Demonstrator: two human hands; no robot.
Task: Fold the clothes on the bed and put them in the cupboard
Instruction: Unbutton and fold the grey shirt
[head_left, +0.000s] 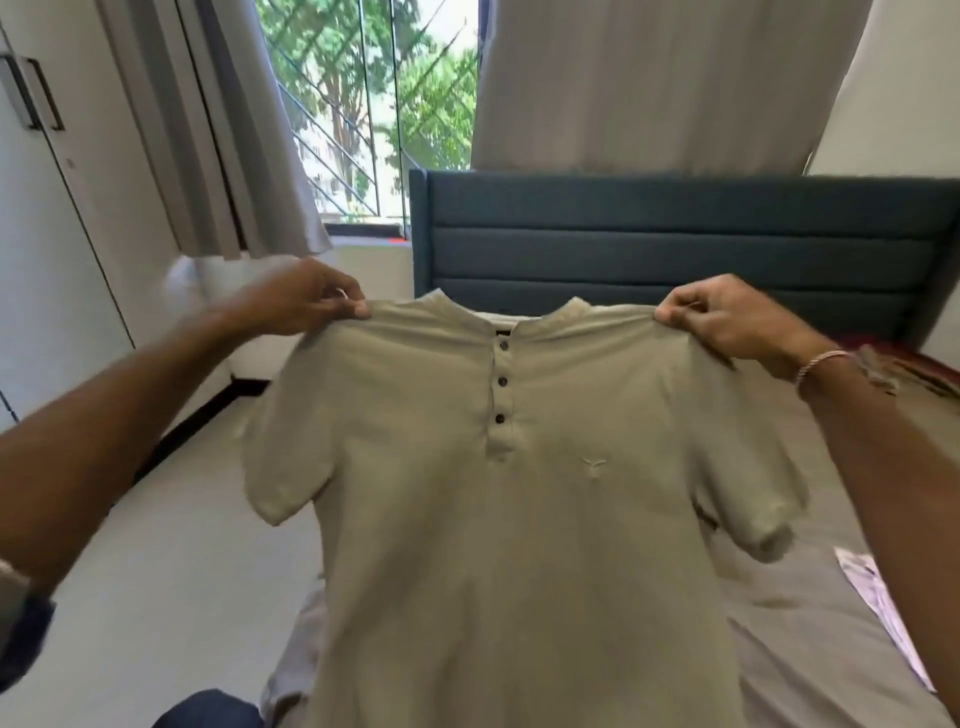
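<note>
Now the left hand and right hand each pinch a shoulder of the beige short-sleeved cotton shirt with dark buttons, holding it up, spread, front to camera, above the grey-sheeted bed, teal padded headboard behind.

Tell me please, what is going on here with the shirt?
A person holds a beige short-sleeved shirt up over the bed, its buttoned front facing them. The left hand pinches one shoulder and the right hand pinches the other, so it hangs spread open, not yet folded. The cupboard stands at the left.
</note>
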